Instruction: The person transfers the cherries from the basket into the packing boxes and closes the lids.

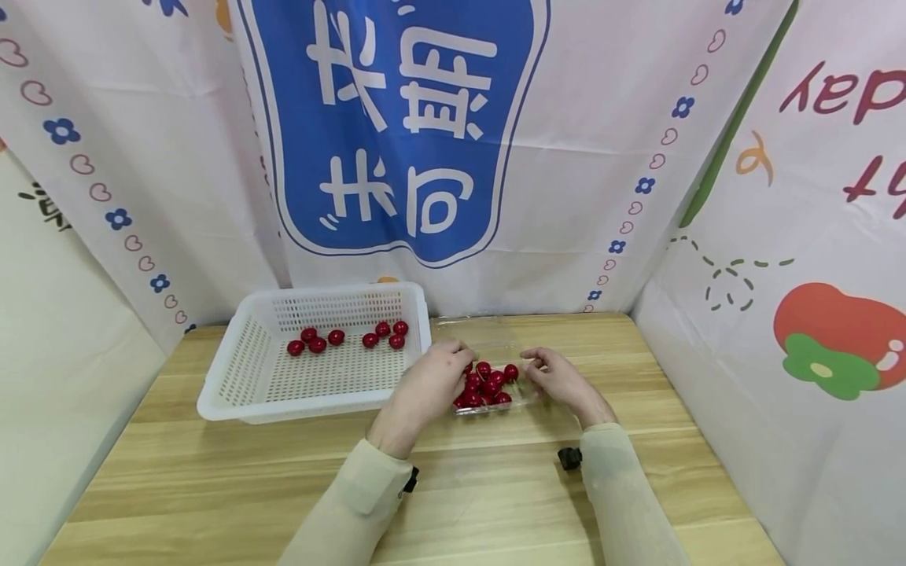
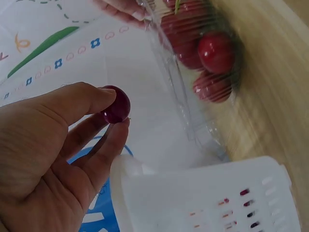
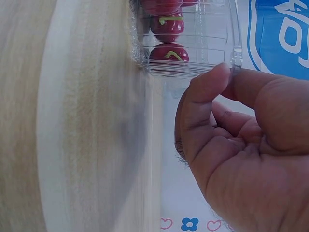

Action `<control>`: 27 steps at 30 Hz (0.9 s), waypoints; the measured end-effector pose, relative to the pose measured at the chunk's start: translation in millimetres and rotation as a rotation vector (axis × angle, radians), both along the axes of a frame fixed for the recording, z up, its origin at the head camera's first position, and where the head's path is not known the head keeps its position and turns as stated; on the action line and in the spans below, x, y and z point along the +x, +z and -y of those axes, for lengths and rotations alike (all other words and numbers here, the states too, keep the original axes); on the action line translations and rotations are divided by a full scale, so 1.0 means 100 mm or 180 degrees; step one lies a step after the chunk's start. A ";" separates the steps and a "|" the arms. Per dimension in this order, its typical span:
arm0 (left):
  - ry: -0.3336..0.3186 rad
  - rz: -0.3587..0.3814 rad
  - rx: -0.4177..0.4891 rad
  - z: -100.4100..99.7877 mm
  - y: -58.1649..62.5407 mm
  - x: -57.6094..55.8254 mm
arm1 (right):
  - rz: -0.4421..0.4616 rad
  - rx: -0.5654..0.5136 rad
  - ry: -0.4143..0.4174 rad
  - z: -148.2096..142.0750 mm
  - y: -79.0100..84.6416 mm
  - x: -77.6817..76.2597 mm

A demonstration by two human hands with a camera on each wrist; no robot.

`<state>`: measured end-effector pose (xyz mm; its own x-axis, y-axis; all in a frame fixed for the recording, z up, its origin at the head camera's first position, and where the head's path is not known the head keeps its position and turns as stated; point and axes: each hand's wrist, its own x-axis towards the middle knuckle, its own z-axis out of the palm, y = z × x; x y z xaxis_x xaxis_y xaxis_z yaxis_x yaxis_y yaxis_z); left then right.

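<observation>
My left hand (image 1: 430, 379) pinches a dark red cherry (image 2: 117, 107) between thumb and fingertips, held up beside the clear plastic box (image 3: 215, 46). Several red cherries (image 1: 488, 384) lie heaped in that box, some with green stems. At its right end, my right hand (image 1: 561, 383) pinches the box's rim between thumb and forefinger. The clear lid (image 1: 477, 330) is folded back towards the curtain. To the left of the box stands a white perforated basket (image 1: 311, 409), with several cherries (image 1: 317, 344) on its floor in two loose groups.
Everything stands on a wood-grain table (image 1: 488, 503). A white printed curtain (image 1: 580, 157) with a blue sign hangs behind it, and another printed sheet (image 1: 771, 196) closes off the right side. The basket's near right corner is close to the left forearm.
</observation>
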<state>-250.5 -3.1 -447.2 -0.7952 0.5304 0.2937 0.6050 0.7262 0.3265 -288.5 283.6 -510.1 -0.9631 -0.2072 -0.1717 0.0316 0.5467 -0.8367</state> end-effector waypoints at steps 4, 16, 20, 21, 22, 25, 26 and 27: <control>-0.0059 -0.0025 -0.0017 -0.10 -0.05 -0.01 | -0.0028 0.0012 0.0007 -0.01 0.00 0.00; -0.0073 0.0034 -0.0236 -0.37 -0.24 -0.03 | -0.0020 0.0024 0.0012 -0.02 0.00 -0.01; -0.0064 0.0081 -0.0392 -0.44 -0.28 -0.03 | -0.0043 0.0023 0.0035 -0.02 -0.01 -0.01; -0.0066 0.0092 -0.0410 -0.45 -0.28 -0.03 | -0.0043 0.0022 0.0032 -0.01 -0.01 -0.01; -0.0071 0.0094 -0.0415 -0.46 -0.28 -0.02 | -0.0043 0.0023 0.0026 -0.01 -0.01 -0.02; -0.0117 0.0050 -0.0440 -0.46 -0.28 -0.01 | -0.0053 0.0022 0.0035 -0.01 -0.01 -0.01; -0.0134 0.0036 -0.0439 -0.46 -0.28 -0.01 | -0.0056 0.0022 0.0040 -0.01 -0.01 -0.01; -0.0139 0.0026 -0.0427 -0.45 -0.28 -0.01 | -0.0056 0.0017 0.0039 -0.01 -0.01 -0.01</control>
